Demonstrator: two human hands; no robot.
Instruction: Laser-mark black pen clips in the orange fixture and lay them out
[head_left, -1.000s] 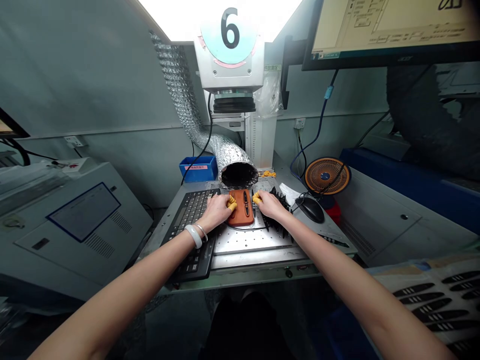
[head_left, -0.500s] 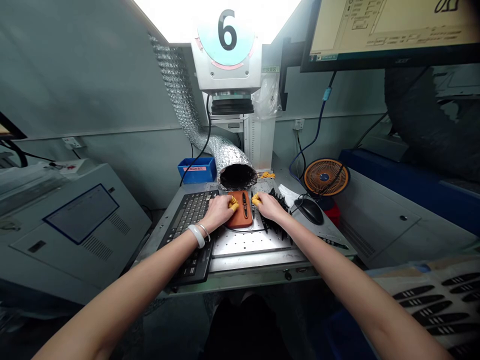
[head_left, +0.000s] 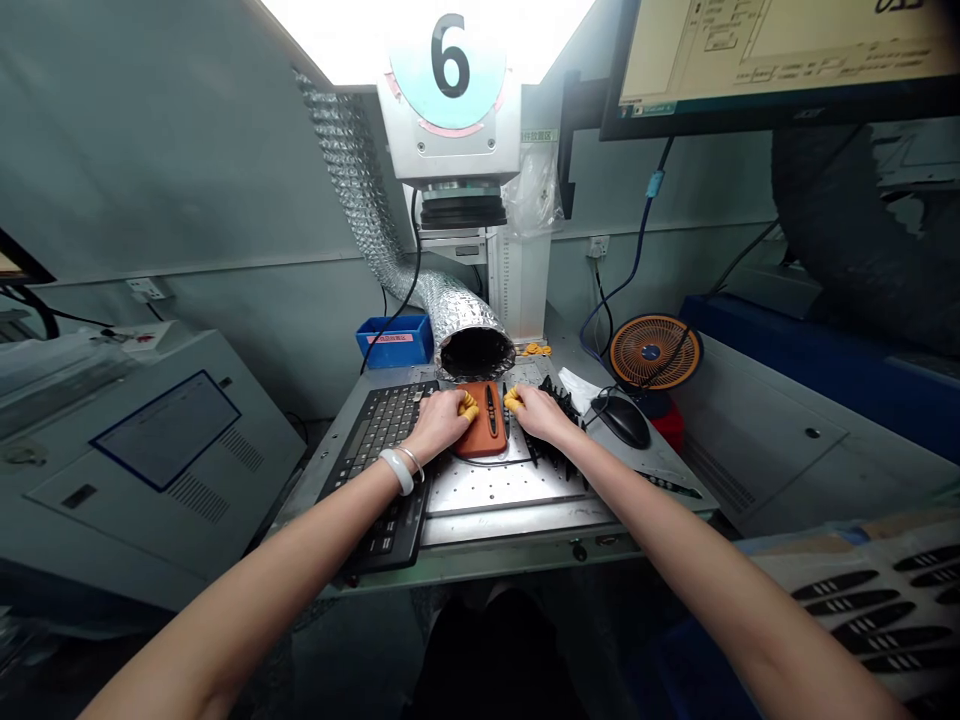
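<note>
An orange-brown block (head_left: 484,434) lies on the perforated metal plate (head_left: 495,485) under the machine head marked 6 (head_left: 450,95). A slim black part (head_left: 491,408) rests in the block's top. My left hand (head_left: 439,422) presses against the block's left edge, fingers curled, with yellow finger cots on the tips. My right hand (head_left: 536,412) holds the block's right edge the same way, also with yellow cots. A white bangle sits on my left wrist.
A black keyboard (head_left: 379,455) lies left of the plate, a mouse (head_left: 621,420) and a small orange fan (head_left: 654,352) to the right. Several black parts (head_left: 559,395) lie beside my right hand. A foil duct (head_left: 442,310) opens behind the block, beside a blue bin (head_left: 394,340). A tray of black parts (head_left: 892,595) is at lower right.
Both hands stay on the block's edges; only the camera view has shifted slightly.
</note>
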